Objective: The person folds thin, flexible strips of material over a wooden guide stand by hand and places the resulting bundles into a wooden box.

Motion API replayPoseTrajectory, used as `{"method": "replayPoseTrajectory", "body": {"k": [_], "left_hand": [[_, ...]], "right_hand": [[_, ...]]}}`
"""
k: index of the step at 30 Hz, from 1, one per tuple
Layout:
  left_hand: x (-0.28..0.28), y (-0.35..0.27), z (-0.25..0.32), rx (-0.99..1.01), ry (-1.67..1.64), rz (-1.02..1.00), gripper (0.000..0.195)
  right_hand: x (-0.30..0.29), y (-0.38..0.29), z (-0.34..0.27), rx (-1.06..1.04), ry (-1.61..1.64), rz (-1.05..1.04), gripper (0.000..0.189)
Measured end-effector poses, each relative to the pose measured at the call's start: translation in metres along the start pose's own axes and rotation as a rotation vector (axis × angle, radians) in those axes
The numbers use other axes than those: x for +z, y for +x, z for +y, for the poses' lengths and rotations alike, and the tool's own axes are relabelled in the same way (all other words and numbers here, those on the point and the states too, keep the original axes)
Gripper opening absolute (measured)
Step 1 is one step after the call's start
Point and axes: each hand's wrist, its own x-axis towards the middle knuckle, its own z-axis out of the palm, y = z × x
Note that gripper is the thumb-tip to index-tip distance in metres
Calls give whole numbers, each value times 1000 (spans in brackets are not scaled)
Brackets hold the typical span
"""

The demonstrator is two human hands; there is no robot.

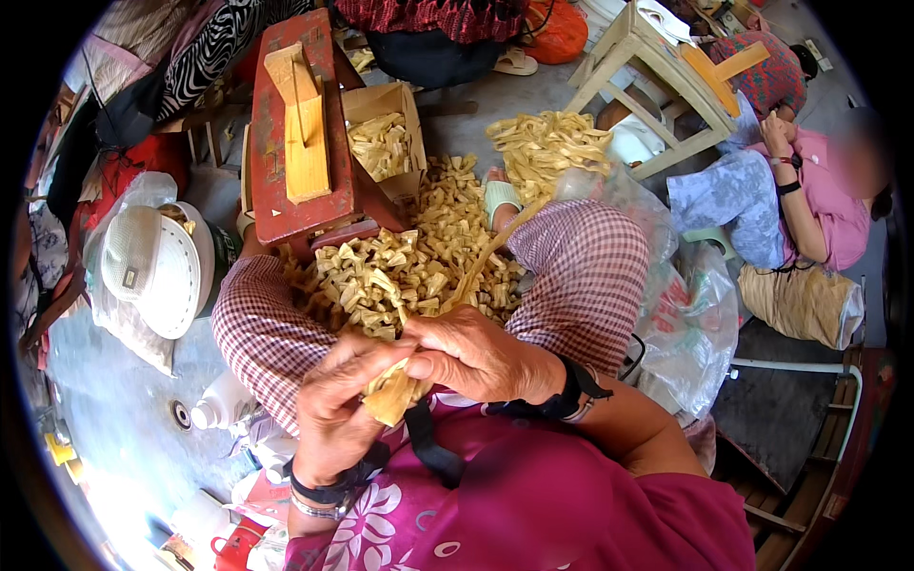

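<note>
My left hand (pixel 335 400) and my right hand (pixel 471 353) meet in front of my chest, both gripping a folded piece of pale yellow strip material (pixel 390 400). A long yellowish strip (pixel 493 246) runs from beside my right hand up past my right knee to a heap of loose strips (pixel 550 146) on the floor. Between my legs lies a large pile of small knotted pieces (pixel 435 250) of the same pale material. What exactly the strips are made of, I cannot tell.
A red wooden bench (pixel 275 207) bearing a wooden block device (pixel 307 157) stands ahead on the left, beside a cardboard box (pixel 407 135) of pieces. Hats (pixel 168 278) lie at left, plastic bags (pixel 685 321) at right. A person in pink (pixel 821 157) sits near a wooden stool (pixel 621 43).
</note>
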Motion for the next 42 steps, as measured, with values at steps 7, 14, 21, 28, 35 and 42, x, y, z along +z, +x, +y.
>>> {"method": "replayPoseTrajectory", "body": {"k": [7, 14, 21, 28, 35, 42], "left_hand": [[8, 15, 0, 25, 121, 60, 38], [-3, 2, -32, -332, -808, -195, 52], [-20, 4, -35, -222, -1077, 4, 44], [-19, 26, -36, -298, -757, 278, 56], [-18, 34, -41, -540, -432, 307, 27], [-36, 38, -50, -451, -579, 377, 9]], "right_hand": [[3, 4, 8, -10, -24, 87, 29], [-3, -2, 2, 159, 106, 64, 48], [-40, -30, 15, 105, -263, 309, 24], [-31, -13, 18, 98, -305, 270, 16], [-25, -6, 31, 375, -43, 133, 24], [-10, 30, 26, 311, -193, -13, 21]]}}
